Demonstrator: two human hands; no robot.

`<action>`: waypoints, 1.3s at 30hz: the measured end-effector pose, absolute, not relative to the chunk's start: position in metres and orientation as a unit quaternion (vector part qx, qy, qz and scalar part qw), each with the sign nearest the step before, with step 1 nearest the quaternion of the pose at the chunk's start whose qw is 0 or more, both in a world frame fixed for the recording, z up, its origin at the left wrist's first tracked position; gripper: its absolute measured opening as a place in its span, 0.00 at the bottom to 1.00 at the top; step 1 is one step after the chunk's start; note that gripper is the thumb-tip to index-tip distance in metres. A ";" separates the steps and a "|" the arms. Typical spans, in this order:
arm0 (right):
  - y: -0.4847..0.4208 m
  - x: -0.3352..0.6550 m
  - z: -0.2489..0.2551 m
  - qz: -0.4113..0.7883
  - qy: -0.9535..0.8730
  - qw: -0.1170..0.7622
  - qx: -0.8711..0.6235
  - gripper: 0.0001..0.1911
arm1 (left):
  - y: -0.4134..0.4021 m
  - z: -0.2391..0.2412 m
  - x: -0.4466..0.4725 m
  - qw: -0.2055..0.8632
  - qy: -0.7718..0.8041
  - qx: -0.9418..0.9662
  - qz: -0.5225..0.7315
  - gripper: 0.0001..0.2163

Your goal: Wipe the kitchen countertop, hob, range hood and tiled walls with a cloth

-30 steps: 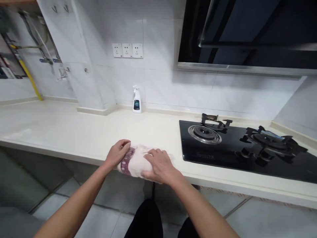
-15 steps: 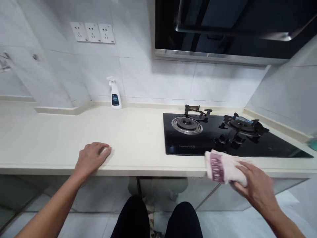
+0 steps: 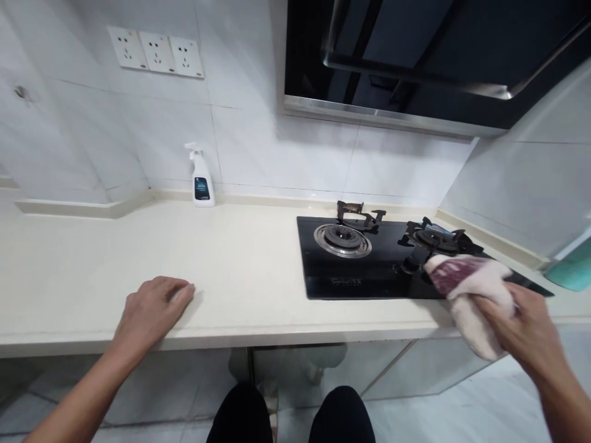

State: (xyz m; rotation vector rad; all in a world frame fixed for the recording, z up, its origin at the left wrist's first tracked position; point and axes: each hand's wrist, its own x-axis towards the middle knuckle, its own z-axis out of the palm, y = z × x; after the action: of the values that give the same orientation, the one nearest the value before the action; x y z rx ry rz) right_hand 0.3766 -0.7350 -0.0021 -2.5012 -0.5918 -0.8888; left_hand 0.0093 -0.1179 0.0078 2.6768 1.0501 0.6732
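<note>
Your right hand (image 3: 521, 320) is clamped on a folded pink-and-white towel (image 3: 471, 307) with a maroon patterned band, fingers closed around it. The towel lies across the right front of a black glass gas hob (image 3: 351, 277), its lower fold hanging past the counter's front edge. At 11 o'clock from the towel sits the right burner (image 3: 436, 239); the left burner (image 3: 341, 240) lies farther out at 9 o'clock. Your left hand (image 3: 154, 311) rests empty on the cream countertop (image 3: 240, 264), fingers together, near the front edge. At 12 o'clock from it, a white trigger spray bottle (image 3: 199, 178) stands against the tiled wall (image 3: 277, 151), below a triple wall socket panel (image 3: 156, 54).
</note>
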 end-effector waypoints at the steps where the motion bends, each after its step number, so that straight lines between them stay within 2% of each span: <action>1: -0.707 0.378 0.004 -0.325 -0.232 0.209 -0.893 0.36 | -0.119 0.008 0.009 0.097 0.352 0.902 0.230 0.19; 3: -0.654 0.375 0.006 -0.294 -0.246 0.170 -0.908 0.36 | -0.123 0.010 0.010 0.099 0.352 0.901 0.235 0.20; 7: -0.576 0.358 -0.005 -0.197 -0.233 0.043 -0.951 0.26 | -0.136 0.015 0.010 0.081 0.354 0.903 0.230 0.21; 9: -0.549 0.350 -0.002 -0.187 -0.237 0.025 -0.953 0.24 | -0.140 0.015 0.009 0.067 0.349 0.905 0.232 0.20; 16: -0.427 0.301 0.031 -0.078 -0.346 0.082 -0.931 0.25 | -0.146 0.017 0.007 0.064 0.341 0.904 0.251 0.21; 23: -0.339 0.162 0.024 -0.070 -0.589 0.146 -0.792 0.22 | -0.145 0.020 0.004 0.072 0.348 0.901 0.247 0.20; 28: -0.360 0.125 0.007 -0.156 -0.647 0.165 -0.728 0.23 | -0.134 0.016 0.003 0.062 0.343 0.908 0.233 0.20; 33: -0.437 0.163 -0.038 -0.289 -0.626 0.183 -0.701 0.13 | -0.125 0.015 0.005 0.063 0.370 0.908 0.185 0.20; 36: -0.502 0.203 -0.067 -0.348 -0.580 0.189 -0.711 0.16 | -0.121 0.014 0.006 0.049 0.375 0.910 0.172 0.21; 39: -0.577 0.254 -0.083 -0.337 -0.531 0.164 -0.760 0.20 | -0.113 0.011 0.005 0.034 0.377 0.911 0.162 0.22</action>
State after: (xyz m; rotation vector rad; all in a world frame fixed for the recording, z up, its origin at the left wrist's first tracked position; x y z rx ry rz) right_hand 0.2539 -0.5772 -0.0831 -2.1661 -1.5135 -0.9596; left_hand 0.0049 -0.1131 0.0114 2.8035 1.1590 0.4988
